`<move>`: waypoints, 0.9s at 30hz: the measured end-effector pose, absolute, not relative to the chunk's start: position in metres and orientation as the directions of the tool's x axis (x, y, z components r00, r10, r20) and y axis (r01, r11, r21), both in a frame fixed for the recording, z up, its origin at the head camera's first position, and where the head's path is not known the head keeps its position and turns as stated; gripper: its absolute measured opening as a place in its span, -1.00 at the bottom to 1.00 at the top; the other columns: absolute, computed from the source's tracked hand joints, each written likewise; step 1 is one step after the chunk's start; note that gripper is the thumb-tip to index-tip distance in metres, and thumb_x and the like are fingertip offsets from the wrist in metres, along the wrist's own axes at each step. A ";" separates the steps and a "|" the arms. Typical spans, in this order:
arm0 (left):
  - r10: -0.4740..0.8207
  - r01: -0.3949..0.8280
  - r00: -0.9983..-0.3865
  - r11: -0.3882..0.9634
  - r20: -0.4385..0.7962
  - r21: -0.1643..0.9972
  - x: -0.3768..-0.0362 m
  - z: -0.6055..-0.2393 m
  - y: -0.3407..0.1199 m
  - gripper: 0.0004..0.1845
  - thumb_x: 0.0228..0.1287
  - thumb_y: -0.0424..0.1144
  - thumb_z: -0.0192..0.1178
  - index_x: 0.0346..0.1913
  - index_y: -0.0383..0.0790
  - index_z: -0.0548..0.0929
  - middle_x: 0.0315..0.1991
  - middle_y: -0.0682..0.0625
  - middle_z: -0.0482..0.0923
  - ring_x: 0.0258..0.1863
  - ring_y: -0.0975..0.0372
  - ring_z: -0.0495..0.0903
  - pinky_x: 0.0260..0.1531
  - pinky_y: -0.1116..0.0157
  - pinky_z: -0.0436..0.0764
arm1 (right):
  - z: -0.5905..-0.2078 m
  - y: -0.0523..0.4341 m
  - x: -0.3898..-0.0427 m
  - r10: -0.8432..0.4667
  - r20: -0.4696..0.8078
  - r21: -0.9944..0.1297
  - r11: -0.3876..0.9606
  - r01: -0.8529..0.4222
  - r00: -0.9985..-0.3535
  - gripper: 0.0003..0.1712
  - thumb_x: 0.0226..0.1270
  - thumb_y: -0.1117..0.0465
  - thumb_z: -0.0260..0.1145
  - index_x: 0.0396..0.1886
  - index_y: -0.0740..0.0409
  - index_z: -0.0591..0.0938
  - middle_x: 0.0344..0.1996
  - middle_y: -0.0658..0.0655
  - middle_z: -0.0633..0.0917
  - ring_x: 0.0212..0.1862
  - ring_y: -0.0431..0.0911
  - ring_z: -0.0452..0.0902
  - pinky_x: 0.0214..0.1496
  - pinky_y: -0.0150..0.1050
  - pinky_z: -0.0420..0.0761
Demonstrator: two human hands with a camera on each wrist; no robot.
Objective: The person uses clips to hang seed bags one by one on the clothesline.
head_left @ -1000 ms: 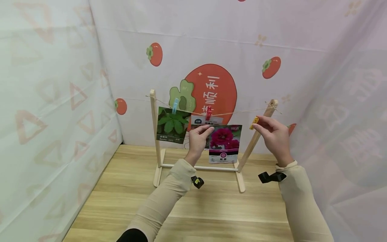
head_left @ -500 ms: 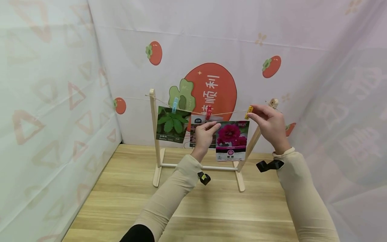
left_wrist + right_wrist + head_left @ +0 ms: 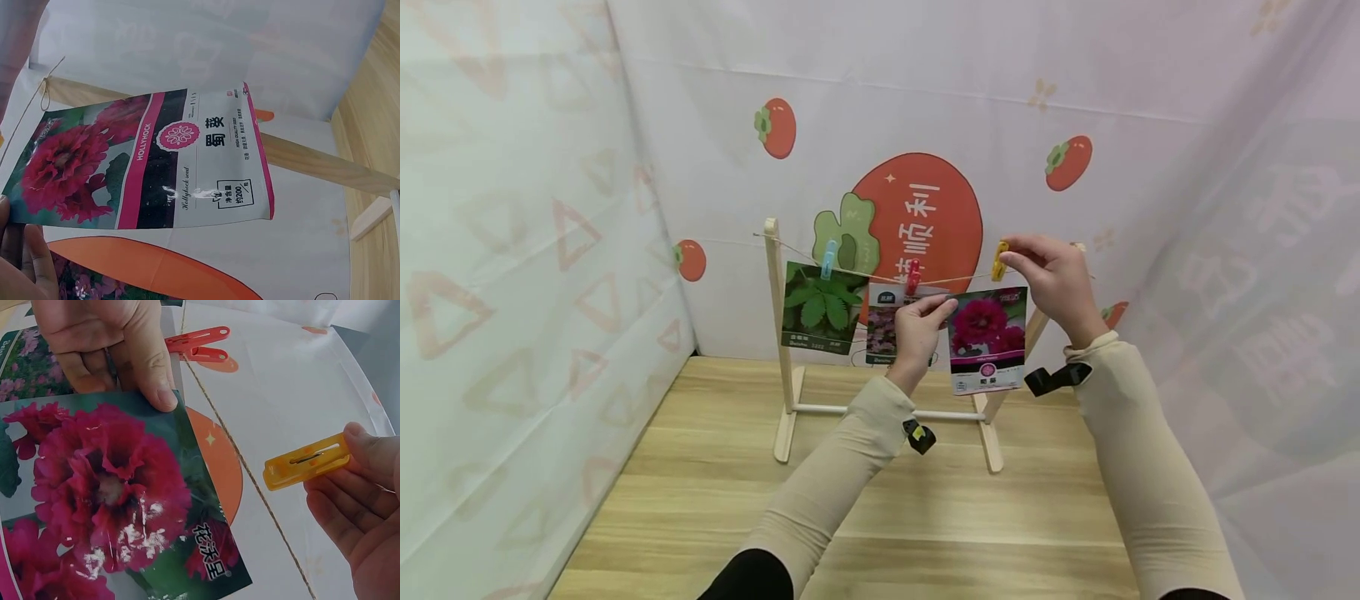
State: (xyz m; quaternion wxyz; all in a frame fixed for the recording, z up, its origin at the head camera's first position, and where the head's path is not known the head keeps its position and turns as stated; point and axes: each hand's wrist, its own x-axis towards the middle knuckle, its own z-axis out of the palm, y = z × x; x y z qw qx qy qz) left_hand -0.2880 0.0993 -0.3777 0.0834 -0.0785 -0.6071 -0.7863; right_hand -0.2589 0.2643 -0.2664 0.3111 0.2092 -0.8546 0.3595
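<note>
Both hands have gone up and a bit left since a second ago, so the hollyhock seed packet (image 3: pixel 987 339) now sits right up under the string (image 3: pixel 958 279) instead of hanging lower by the stand's (image 3: pixel 778 333) base.

Count-wise: three packets, three clips. The green leaf packet (image 3: pixel 822 307) hangs from a blue clip (image 3: pixel 827 259), the pink flower packet (image 3: pixel 883 329) from a red clip (image 3: pixel 913 277), and the hollyhock one isn't clipped yet.

The left hand (image 3: pixel 919 332) pinches the hollyhock packet's top left corner between thumb and fingers, holding it just below the string. The right hand (image 3: pixel 1054 279) pinches the yellow clip (image 3: pixel 999 261) by its tail end, right at the string above the packet's top edge. All this over a wooden table (image 3: pixel 925 508).
</note>
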 end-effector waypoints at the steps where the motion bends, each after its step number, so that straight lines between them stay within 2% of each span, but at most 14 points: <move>1: -0.037 0.224 -0.974 -0.250 0.222 0.942 -0.288 -0.378 0.100 -0.77 0.20 -0.30 0.36 -0.11 -0.33 0.76 -0.19 -0.23 0.73 -0.42 0.44 0.61 -0.18 0.18 0.73 | -0.266 0.264 -0.260 -0.128 0.681 -0.485 0.658 -0.576 -0.721 -0.73 0.34 0.30 0.29 -0.05 0.37 0.70 -0.21 0.34 0.73 -0.29 -0.56 0.45 -0.19 -0.73 0.43; 6: -0.052 0.225 -0.974 -0.252 0.219 0.941 -0.291 -0.378 0.102 -0.77 0.19 -0.29 0.36 -0.12 -0.33 0.76 -0.19 -0.23 0.74 -0.43 0.42 0.61 -0.15 0.09 0.72 | -0.266 0.259 -0.267 -0.086 0.688 -0.491 0.676 -0.549 -0.721 -0.72 0.36 0.26 0.29 -0.07 0.38 0.70 -0.20 0.35 0.74 -0.32 -0.57 0.44 -0.20 -0.73 0.42; 11: -0.060 0.220 -0.975 -0.252 0.212 0.942 -0.292 -0.378 0.103 -0.78 0.19 -0.29 0.36 -0.12 -0.31 0.77 -0.20 -0.21 0.74 -0.43 0.42 0.62 -0.21 0.20 0.73 | -0.267 0.260 -0.271 -0.059 0.691 -0.500 0.680 -0.536 -0.720 -0.74 0.36 0.27 0.29 -0.11 0.39 0.71 -0.22 0.35 0.74 -0.35 -0.54 0.43 -0.24 -0.71 0.42; 16: -0.050 0.213 -0.977 -0.262 0.207 0.941 -0.291 -0.373 0.106 -0.78 0.20 -0.30 0.36 -0.11 -0.31 0.76 -0.17 -0.21 0.74 -0.40 0.41 0.62 -0.19 0.19 0.73 | -0.268 0.262 -0.274 -0.076 0.675 -0.508 0.674 -0.536 -0.734 -0.76 0.37 0.28 0.27 -0.14 0.39 0.72 -0.24 0.35 0.74 -0.34 -0.53 0.44 -0.22 -0.69 0.43; 22: -0.039 0.198 -0.980 -0.273 0.195 0.941 -0.290 -0.369 0.111 -0.77 0.20 -0.28 0.35 -0.10 -0.28 0.76 -0.15 -0.19 0.74 -0.28 0.29 0.70 -0.22 0.34 0.71 | -0.270 0.264 -0.275 -0.104 0.657 -0.483 0.702 -0.523 -0.746 -0.79 0.37 0.29 0.27 -0.23 0.37 0.74 -0.29 0.35 0.76 -0.32 -0.59 0.42 -0.21 -0.68 0.42; 27: -0.047 0.196 -0.981 -0.279 0.190 0.940 -0.290 -0.370 0.114 -0.77 0.21 -0.28 0.34 -0.09 -0.29 0.76 -0.15 -0.19 0.74 -0.25 0.27 0.71 -0.18 0.29 0.72 | -0.272 0.265 -0.276 -0.098 0.639 -0.468 0.738 -0.487 -0.763 -0.80 0.35 0.29 0.29 -0.22 0.34 0.75 -0.29 0.32 0.77 -0.34 -0.64 0.40 -0.23 -0.72 0.40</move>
